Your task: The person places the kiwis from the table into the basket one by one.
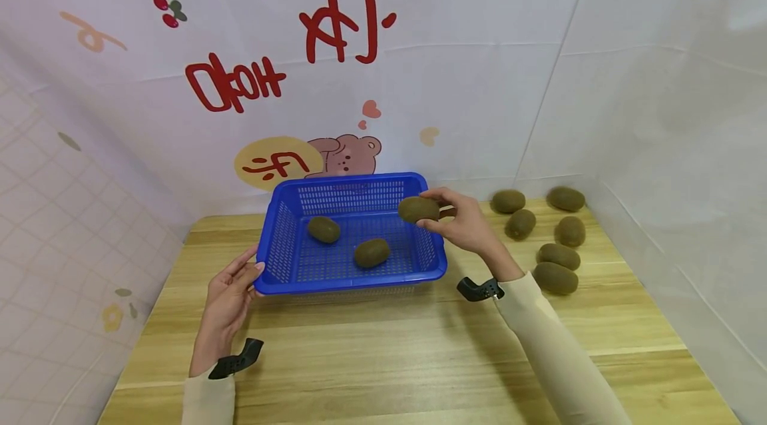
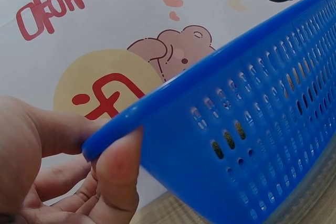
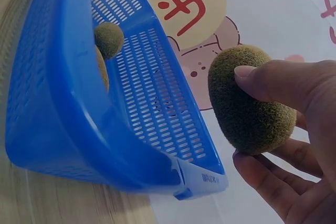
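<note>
A blue plastic basket (image 1: 353,284) with slotted walls stands on the wooden table. My left hand (image 1: 230,295) pinches its rim at the near left corner, thumb on one side and fingers on the other in the left wrist view. Above the basket's right end, my right hand (image 1: 460,218) holds a brown fuzzy kiwi (image 1: 417,210) between thumb and fingers; the right wrist view shows this kiwi (image 3: 247,103) higher than the rim. Inside the basket lie two more kiwis, one kiwi (image 1: 324,230) toward the left and another kiwi (image 1: 371,252) near the middle front.
Several loose kiwis (image 1: 558,256) lie on the right side of the wooden table (image 1: 371,358). A white printed sheet (image 1: 479,92) with red lettering and a pink bear rises behind the table, with white sheeting at both sides.
</note>
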Tool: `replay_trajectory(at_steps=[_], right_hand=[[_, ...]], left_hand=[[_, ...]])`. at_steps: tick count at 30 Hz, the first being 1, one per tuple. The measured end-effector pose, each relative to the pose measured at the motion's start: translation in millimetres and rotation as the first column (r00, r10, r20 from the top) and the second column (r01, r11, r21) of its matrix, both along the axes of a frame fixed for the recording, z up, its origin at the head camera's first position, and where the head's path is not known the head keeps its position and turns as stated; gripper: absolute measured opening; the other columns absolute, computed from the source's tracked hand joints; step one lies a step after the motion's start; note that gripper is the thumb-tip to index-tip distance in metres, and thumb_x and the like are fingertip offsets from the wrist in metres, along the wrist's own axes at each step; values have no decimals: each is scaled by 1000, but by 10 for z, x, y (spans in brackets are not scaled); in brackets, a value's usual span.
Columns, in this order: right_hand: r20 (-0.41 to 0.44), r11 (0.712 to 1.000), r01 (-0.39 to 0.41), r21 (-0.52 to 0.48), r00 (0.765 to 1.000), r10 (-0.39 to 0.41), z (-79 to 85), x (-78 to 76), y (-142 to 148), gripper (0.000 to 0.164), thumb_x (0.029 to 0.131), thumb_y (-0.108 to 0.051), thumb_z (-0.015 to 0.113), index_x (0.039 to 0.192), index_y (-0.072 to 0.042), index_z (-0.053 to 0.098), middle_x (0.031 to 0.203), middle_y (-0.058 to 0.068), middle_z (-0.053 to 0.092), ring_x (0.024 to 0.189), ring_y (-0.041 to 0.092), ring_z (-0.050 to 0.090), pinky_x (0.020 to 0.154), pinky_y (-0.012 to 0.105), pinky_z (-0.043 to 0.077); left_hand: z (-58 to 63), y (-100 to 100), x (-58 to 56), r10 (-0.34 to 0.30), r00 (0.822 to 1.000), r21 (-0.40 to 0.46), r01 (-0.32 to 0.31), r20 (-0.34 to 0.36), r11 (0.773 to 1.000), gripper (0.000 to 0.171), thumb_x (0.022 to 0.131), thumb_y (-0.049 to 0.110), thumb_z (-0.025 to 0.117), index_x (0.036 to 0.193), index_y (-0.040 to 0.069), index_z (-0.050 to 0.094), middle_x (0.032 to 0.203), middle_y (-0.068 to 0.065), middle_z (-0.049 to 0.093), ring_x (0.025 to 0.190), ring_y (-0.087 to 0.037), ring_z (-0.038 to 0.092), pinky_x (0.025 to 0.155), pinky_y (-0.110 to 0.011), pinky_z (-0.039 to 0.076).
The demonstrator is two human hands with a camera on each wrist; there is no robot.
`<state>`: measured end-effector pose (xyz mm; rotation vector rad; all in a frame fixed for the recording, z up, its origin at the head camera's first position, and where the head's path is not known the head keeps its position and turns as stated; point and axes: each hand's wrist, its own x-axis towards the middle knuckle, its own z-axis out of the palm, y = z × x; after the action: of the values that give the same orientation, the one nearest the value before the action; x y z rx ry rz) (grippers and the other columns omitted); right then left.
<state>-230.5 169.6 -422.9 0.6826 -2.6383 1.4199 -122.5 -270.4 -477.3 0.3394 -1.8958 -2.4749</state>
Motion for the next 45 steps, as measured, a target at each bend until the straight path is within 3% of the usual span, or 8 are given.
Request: replay_trajectory(at_steps=[11, 18, 27, 33, 45], right_hand=[[12, 1000, -23, 12, 1000, 23, -7, 30, -48, 44, 89, -27, 83, 129, -18, 67, 123, 4, 71, 109, 22, 68, 96, 39, 60], [30, 1000, -31, -5, 999, 31, 1, 39, -28, 44, 90, -33, 81, 129, -21, 66, 130, 4, 69, 119, 29, 65, 108, 49, 53], [-13, 999, -33, 34, 999, 33, -6, 68, 23, 64, 87, -36, 84, 143, -20, 57, 146, 11, 60, 133, 35, 56, 113, 55, 46], [-30, 999, -13, 47, 999, 14, -20, 102, 75, 77, 85, -35, 85, 151, -19, 49, 155, 7, 51, 140, 33, 50, 116, 57, 41], [-68, 997, 78, 21, 995, -76, -117, 198, 328, 85, 84, -34, 87, 156, -23, 43, 158, 5, 47, 145, 33, 42, 119, 56, 36]], left_hand=[[-15, -14, 4, -5, 1000, 19, 5, -18, 1000, 64, 99, 13, 68, 155, -1, 39, 93, 2, 67, 72, -6, 66, 57, -18, 57], [-20, -11, -5, 0, 1000, 17, 1, -27, 1000, 63, 99, 13, 68, 154, -1, 40, 93, 2, 67, 71, -6, 66, 56, -17, 57], [-12, -2, -2, 13, 1000, 14, -13, -22, 1000, 61, 99, 13, 69, 153, -1, 42, 91, 2, 66, 69, -6, 67, 55, -17, 57], [3, 6, 5, 3, 1000, 11, -3, -7, 1000, 64, 99, 14, 69, 154, -1, 40, 92, 3, 65, 71, -6, 67, 56, -17, 57], [-1, 4, 1, 6, 1000, 14, -6, -2, 1000, 64, 99, 14, 68, 154, 0, 40, 92, 3, 65, 70, -6, 67, 56, -17, 57]])
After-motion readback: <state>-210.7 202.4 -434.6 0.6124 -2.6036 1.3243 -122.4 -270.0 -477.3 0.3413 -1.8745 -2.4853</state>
